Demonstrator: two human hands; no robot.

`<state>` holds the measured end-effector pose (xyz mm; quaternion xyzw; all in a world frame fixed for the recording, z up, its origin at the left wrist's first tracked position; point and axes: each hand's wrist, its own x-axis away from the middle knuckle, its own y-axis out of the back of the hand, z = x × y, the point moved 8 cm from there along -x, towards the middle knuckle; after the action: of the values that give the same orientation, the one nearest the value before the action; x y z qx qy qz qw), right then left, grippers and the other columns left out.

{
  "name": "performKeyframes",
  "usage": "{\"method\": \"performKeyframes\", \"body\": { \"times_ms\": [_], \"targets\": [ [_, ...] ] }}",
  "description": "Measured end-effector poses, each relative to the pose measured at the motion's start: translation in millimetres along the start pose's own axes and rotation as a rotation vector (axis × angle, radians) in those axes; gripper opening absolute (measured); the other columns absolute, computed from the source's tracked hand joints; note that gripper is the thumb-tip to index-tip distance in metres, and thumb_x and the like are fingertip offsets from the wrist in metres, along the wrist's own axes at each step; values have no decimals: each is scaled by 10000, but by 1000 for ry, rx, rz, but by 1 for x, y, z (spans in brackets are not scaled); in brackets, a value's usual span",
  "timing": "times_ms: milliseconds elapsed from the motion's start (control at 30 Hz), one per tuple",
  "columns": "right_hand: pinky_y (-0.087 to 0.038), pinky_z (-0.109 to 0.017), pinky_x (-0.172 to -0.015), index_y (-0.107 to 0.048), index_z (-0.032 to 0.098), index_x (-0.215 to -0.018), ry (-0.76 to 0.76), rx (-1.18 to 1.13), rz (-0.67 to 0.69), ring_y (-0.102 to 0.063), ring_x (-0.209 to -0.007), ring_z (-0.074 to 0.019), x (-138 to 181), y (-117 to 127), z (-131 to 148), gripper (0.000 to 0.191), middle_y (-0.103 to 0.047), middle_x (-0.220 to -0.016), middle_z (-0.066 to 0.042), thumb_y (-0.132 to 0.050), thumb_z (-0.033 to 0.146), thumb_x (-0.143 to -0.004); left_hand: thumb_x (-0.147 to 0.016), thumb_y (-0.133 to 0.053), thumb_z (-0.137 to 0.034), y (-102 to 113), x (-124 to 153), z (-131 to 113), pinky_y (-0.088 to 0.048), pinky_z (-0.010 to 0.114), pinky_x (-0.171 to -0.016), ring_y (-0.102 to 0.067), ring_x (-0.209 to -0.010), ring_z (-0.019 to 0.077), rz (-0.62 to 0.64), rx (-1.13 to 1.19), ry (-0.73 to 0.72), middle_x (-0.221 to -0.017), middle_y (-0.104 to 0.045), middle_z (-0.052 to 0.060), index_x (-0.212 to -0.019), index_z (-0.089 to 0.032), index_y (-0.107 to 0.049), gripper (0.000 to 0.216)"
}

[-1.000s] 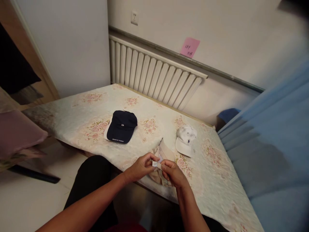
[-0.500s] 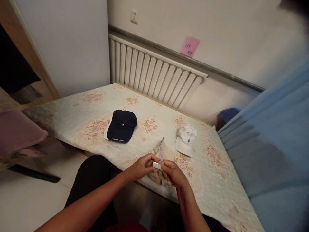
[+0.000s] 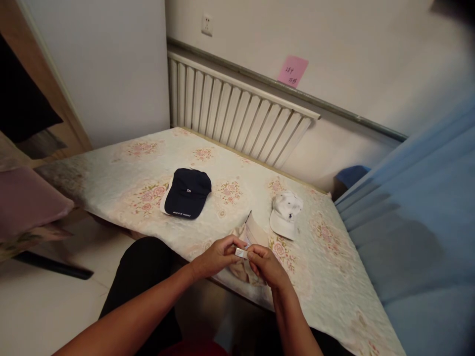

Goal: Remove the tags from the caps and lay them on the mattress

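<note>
A beige cap lies at the table's near edge, partly hidden behind my hands. Its back strap, with a small pale metal buckle, is stretched between my fingers. My left hand pinches the strap at the buckle's left end. The fingers of my right hand are closed on the strap just right of the buckle. Farther left sits a dark navy cap with a white-edged brim and small white lettering. Beyond my right hand is a white cap with a small dark logo, brim toward me.
A floral cloth covers the table. Behind it runs a white radiator under a wall pipe. On the right hangs a blue curtain; at the left is a pink cloth. My knee is close to the near edge.
The buckle has tilted very slightly between my fingers. Both hands and all the caps otherwise stay in place.
</note>
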<state>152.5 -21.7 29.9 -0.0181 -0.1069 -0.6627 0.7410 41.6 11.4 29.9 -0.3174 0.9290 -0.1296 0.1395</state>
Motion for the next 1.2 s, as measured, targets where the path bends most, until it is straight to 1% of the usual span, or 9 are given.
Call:
{"method": "performKeyframes", "body": {
  "times_ms": [167,400,567,833,967,1200],
  "targets": [
    [-179,-230,-434,-557,185,-675,9,-15,-10,-287,-380,-62,-1,0,-4,266,-432,-421,83,-576,417,-805,-754,-685,-205,1,0,1,-400,311,-889,-569,-1008,156,-23,8,2,-1122,-576,57,-1001,-167,-555,282],
    [-168,-235,-435,-542,184,-674,12,-64,37,-278,-380,-60,-4,-1,-11,281,-425,-417,85,-584,434,-797,-748,-698,-224,2,0,2,-401,303,-864,-566,-977,162,-11,13,1,-1095,-585,57,-1002,-166,-569,291],
    [-163,-237,-447,-553,181,-693,16,-88,45,-268,-387,-58,-6,-1,-16,263,-427,-420,86,-584,418,-802,-746,-701,-230,4,0,5,-402,298,-856,-565,-970,163,-19,4,-1,-1093,-588,55,-1002,-169,-575,292],
    [-171,-239,-456,-553,179,-685,25,-89,43,-285,-399,-60,-4,-2,-16,286,-438,-435,81,-597,440,-795,-758,-676,-196,2,0,6,-405,286,-841,-567,-946,145,-8,13,2,-1064,-590,43,-1018,-170,-565,283],
    [-171,-239,-452,-548,181,-685,20,-83,39,-281,-398,-61,-5,-3,-16,302,-434,-436,82,-597,459,-791,-761,-667,-188,2,1,6,-406,287,-844,-571,-952,145,-10,6,14,-1090,-583,44,-1019,-175,-560,280],
    [-161,-240,-440,-539,180,-692,17,-66,35,-275,-395,-60,-4,-4,-14,270,-428,-433,86,-584,418,-812,-747,-674,-195,3,1,4,-401,298,-870,-567,-994,160,-17,-14,21,-1119,-574,53,-994,-173,-556,275]
  ]
}}
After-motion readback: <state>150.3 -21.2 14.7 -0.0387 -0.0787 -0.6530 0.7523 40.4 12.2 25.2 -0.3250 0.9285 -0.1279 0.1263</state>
